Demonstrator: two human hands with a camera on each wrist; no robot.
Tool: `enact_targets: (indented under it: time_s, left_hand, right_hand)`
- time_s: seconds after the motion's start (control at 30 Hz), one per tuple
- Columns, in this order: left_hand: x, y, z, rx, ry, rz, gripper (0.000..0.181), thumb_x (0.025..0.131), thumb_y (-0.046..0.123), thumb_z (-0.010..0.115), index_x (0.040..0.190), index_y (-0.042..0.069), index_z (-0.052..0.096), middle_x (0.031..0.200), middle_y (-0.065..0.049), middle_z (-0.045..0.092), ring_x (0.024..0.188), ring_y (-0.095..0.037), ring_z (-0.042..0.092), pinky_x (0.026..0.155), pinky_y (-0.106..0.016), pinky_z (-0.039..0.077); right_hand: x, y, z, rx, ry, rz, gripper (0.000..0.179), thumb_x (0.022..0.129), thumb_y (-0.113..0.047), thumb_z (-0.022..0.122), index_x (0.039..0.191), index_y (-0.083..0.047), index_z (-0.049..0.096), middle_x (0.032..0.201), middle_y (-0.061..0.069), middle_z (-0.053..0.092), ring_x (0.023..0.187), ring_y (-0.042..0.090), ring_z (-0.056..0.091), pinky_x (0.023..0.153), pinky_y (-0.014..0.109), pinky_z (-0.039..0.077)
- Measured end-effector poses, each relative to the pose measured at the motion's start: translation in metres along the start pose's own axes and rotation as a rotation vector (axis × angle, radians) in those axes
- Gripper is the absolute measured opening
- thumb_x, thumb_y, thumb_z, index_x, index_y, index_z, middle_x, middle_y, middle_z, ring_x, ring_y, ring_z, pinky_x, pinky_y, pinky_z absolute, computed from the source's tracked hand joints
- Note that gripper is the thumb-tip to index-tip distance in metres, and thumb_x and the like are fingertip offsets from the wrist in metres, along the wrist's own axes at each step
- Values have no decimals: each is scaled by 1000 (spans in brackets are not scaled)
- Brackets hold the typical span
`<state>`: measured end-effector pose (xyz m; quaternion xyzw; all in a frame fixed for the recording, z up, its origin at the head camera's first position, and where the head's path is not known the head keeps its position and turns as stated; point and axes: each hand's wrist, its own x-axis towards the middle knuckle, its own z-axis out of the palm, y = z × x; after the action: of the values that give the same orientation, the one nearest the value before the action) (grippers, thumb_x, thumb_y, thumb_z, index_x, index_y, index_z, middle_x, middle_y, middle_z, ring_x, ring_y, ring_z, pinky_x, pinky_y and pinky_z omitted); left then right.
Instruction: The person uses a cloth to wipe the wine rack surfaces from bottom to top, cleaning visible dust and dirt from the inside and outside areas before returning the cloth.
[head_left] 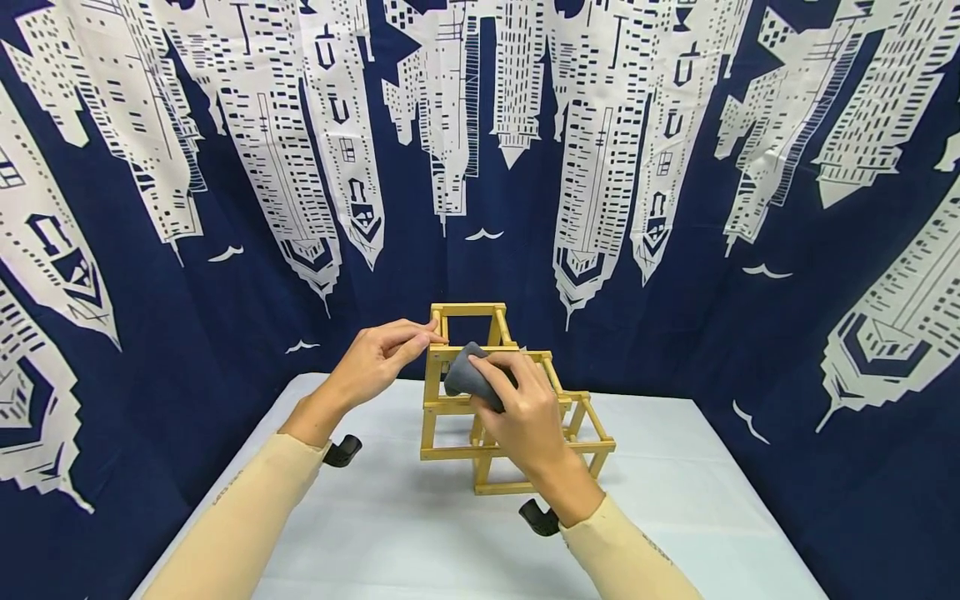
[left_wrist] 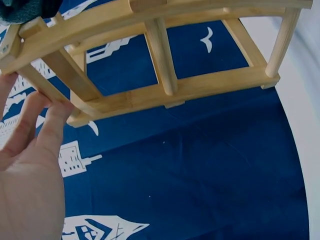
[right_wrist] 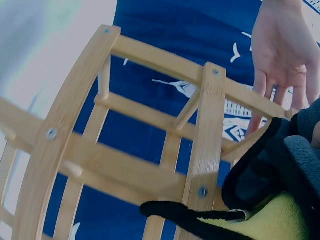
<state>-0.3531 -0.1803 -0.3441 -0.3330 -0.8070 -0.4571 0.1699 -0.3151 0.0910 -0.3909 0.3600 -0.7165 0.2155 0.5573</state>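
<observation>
A pale wooden stepped rack (head_left: 517,450) of slats and round dowels stands on the table, its tallest tier at the left. My left hand (head_left: 378,362) holds that tier's upper left corner, fingertips at the end dowel (left_wrist: 45,90). In my right hand (head_left: 528,408) is a folded grey-blue cloth (head_left: 468,375), gripped between thumb and fingers against the front of the upper tier. The right wrist view shows the cloth's black edging and a yellow part (right_wrist: 275,220). Part of the left hand (right_wrist: 285,50) also appears there, its fingertips partly hidden behind the rack.
A white-covered table (head_left: 360,533) supports the rack. Dark blue curtain (head_left: 480,258) with white city buildings hangs behind and at both sides. Black curved mounts (head_left: 342,451) show near both wrists. The rack's lower tiers (head_left: 588,417) step down to the right.
</observation>
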Motion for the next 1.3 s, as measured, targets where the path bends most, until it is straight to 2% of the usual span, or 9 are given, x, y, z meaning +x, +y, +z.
enact_targets:
  time_s: [0.13,0.27,0.5,0.63,0.8,0.97,1.07,1.17,1.3]
  left_hand:
    - [1,3,8,-5,8,1,24,119,20,70,135,11,86,147,-11,80,154,-33,70,124,-52,61]
    - [0,6,14,52,46,6,22,117,24,74,133,15,86,152,-9,77,156,-31,68,129,-51,58]
    - [-3,10,24,187,112,48,21,114,24,78,131,16,88,160,-11,74,158,-36,65,132,-66,52]
    - [-8,10,31,221,162,92,22,112,21,80,132,15,88,159,-13,74,155,-38,66,130,-67,53]
    - [-20,10,45,343,326,245,30,106,14,86,135,11,86,159,-20,72,154,-45,65,126,-70,55]
    - [-33,15,66,501,455,445,40,96,7,93,136,10,85,156,-24,73,151,-47,65,126,-65,56]
    - [-39,19,82,559,449,541,43,92,6,96,133,11,86,147,-20,77,141,-43,72,120,-59,61]
    - [-40,23,103,576,382,593,43,90,7,99,131,11,86,140,-14,81,132,-38,76,114,-52,66]
    - [-38,26,132,554,270,586,41,93,7,98,131,12,86,136,-10,81,129,-30,78,113,-42,68]
  right_hand:
    - [-9,8,-13,-1,-1,11,66,71,6,106,131,-7,85,118,16,78,104,37,80,83,50,65]
    - [-16,17,-24,-6,9,24,61,73,9,101,130,-6,86,117,17,78,102,38,78,79,51,62]
    - [-37,36,-44,13,59,31,60,72,13,93,129,-5,87,114,21,78,98,40,77,76,55,61]
    - [-53,46,-55,7,78,40,61,71,12,90,129,-5,87,114,21,78,96,40,77,77,54,60]
    - [-72,59,-72,-16,68,94,62,71,10,94,130,-6,87,115,20,78,100,40,77,91,45,63]
    - [-87,70,-86,-26,50,140,55,76,7,91,130,-3,86,114,22,78,101,44,76,112,20,54]
    - [-95,76,-92,-20,53,147,51,78,6,87,129,-1,86,113,25,78,102,46,76,120,11,46]
    - [-103,82,-97,-22,64,159,50,78,6,85,128,0,86,113,26,78,101,47,76,124,8,43]
    - [-114,88,-103,-39,75,194,50,79,4,85,128,-1,87,113,26,78,99,46,76,122,5,42]
